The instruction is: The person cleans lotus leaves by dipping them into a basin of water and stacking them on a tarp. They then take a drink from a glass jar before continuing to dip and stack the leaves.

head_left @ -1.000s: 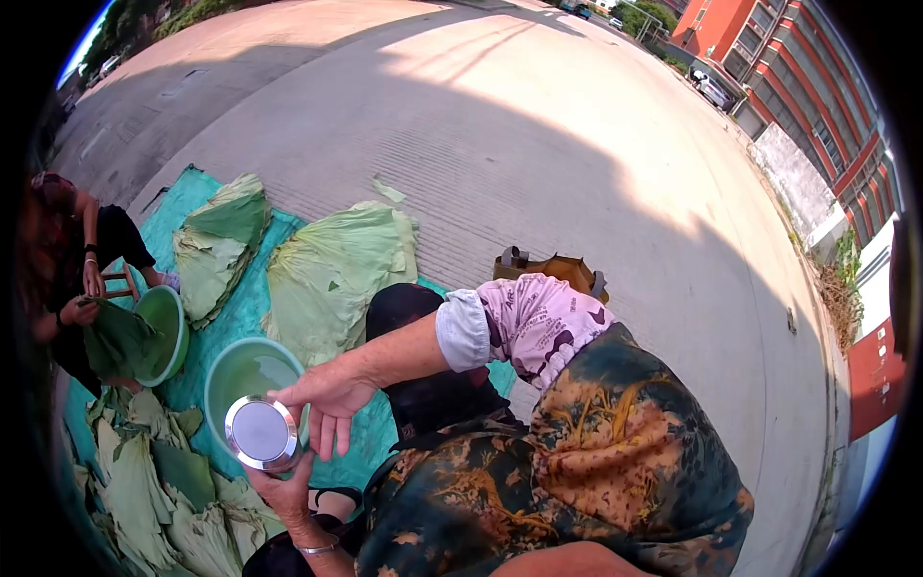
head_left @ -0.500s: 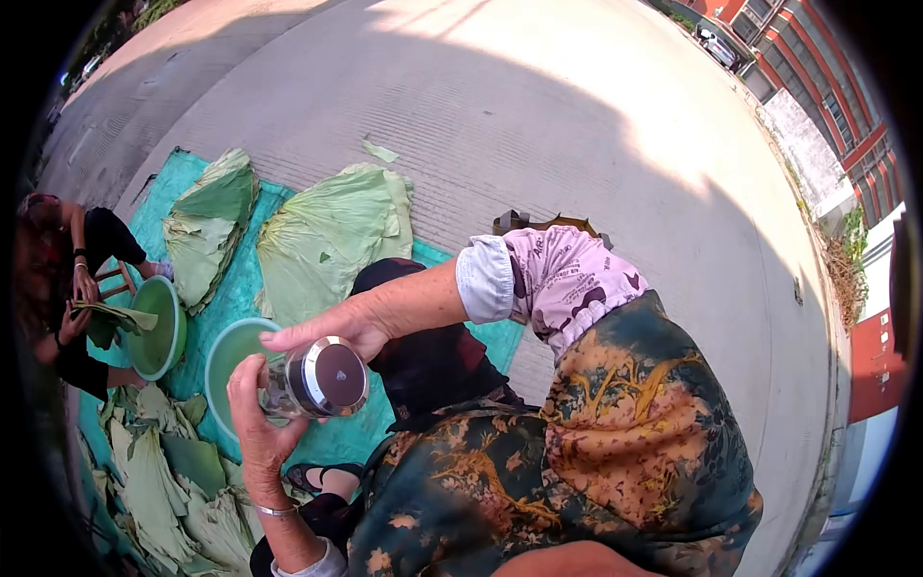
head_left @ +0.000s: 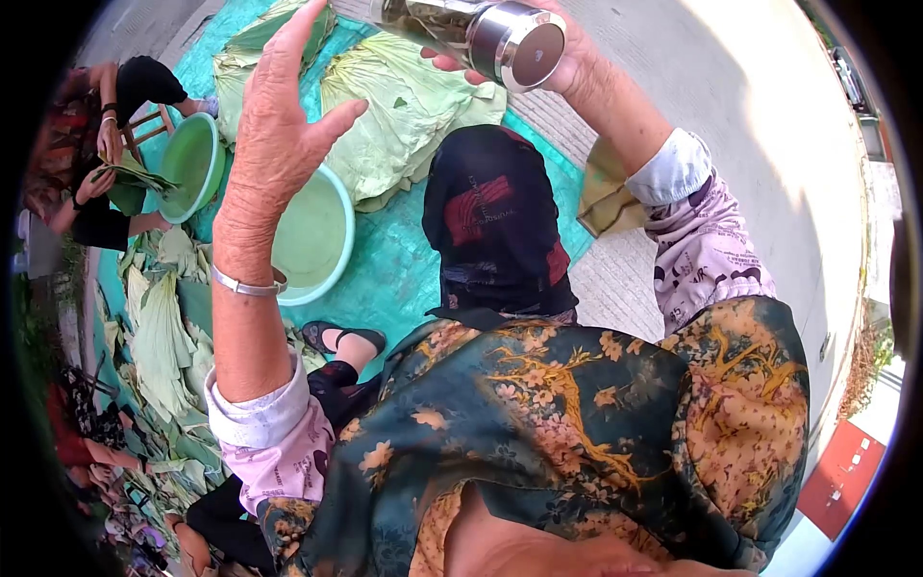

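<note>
My right hand (head_left: 579, 56) is wrapped around a clear glass tea bottle (head_left: 473, 34) near the top edge of the head view. The bottle lies tilted on its side, its shiny metal end with a brown disc facing me and dark leafy bits inside. To the left, my left hand (head_left: 274, 135) is raised with its thumb and fingers apart, holding nothing; its fingertips reach the top edge. Below and beyond that hand stands a green basin (head_left: 338, 207), partly hidden by my forearm.
A teal tarp (head_left: 409, 264) carries stacks of large dried leaves (head_left: 404, 106) and a loose leaf pile (head_left: 159, 337). At left a co-worker's hands (head_left: 104, 163) hold leaves by another green basin (head_left: 197, 159). More people sit at lower left. A brown bag (head_left: 611, 192) lies on the right.
My left hand has come off the bottle and opened. My right hand has carried the bottle up and to the right. The view has tilted further down.
</note>
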